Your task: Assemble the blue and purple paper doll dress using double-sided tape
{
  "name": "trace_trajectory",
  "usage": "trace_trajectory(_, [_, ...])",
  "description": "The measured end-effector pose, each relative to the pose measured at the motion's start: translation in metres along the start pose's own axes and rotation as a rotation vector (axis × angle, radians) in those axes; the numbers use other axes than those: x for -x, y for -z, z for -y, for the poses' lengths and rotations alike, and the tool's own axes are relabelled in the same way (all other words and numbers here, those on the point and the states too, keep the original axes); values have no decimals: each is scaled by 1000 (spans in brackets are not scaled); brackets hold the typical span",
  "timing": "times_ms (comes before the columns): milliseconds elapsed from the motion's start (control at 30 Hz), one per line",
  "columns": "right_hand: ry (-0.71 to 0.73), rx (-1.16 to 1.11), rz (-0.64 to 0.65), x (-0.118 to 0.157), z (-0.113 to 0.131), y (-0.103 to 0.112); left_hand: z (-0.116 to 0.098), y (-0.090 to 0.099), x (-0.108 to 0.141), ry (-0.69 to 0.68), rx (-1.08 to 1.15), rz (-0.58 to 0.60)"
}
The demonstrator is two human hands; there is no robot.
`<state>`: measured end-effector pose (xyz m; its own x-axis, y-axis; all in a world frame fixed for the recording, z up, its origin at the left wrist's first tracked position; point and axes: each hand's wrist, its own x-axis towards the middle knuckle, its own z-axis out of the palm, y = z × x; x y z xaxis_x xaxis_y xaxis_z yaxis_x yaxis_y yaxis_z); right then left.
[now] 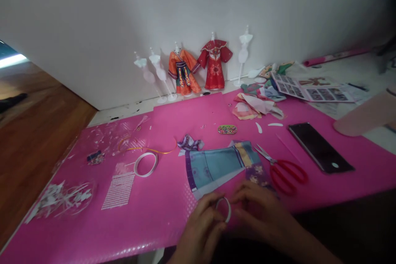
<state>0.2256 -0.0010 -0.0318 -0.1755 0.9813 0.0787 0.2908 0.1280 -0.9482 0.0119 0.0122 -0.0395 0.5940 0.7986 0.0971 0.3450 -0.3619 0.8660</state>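
Observation:
My left hand (pixel 202 225) is closed around a small white roll of tape (pixel 228 210), held upright at the front edge of the pink mat. Just right of the roll is my right hand (pixel 258 206), its fingers bent and the fingertips apart, close to the tape. Beyond both hands lies a blue doll-clothes fabric piece (pixel 213 167) with a purple border and a tan band. Purple flowered fabric (pixel 257 173) sits at its right end, partly hidden by my right hand. Red-handled scissors (pixel 286 173) rest beside it, blades slightly apart.
A larger tape roll (pixel 146 165), a sheet of white gems (pixel 119 189) and plastic bags (pixel 64 198) lie left. Behind stand mini mannequins, two dressed in orange (pixel 184 70) and red (pixel 215 66). A phone (pixel 320 146), fabric scraps (pixel 256 105) and a booklet (pixel 315 88) are right.

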Motion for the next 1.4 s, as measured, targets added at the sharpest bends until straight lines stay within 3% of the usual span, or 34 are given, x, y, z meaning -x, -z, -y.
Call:
trace_trajectory(433, [-124,-133,132,-4,-4,10,-4,-4,2,70,103,89])
trace_trajectory(633, [-116,-3,152,-3,-10,12,6,-8,4,116,187,110])
trace_trajectory(767, [-141,103,127,-7,-15,15,6,-13,1,173,190,59])
trace_trajectory(933, [-158,211,59,-25,-21,28,2,-12,-22,202,125,-80])
trace_trajectory(1067, [-261,383,30,-50,-22,45,5,-10,-57,45,-91,-187])
trace_trajectory(1233, [-346,508,46,-73,-20,58,9,-10,-88,13,-297,-224])
trace_trajectory(1400, [-400,658,46,-81,-20,57,7,-10,-98,5,-490,-197])
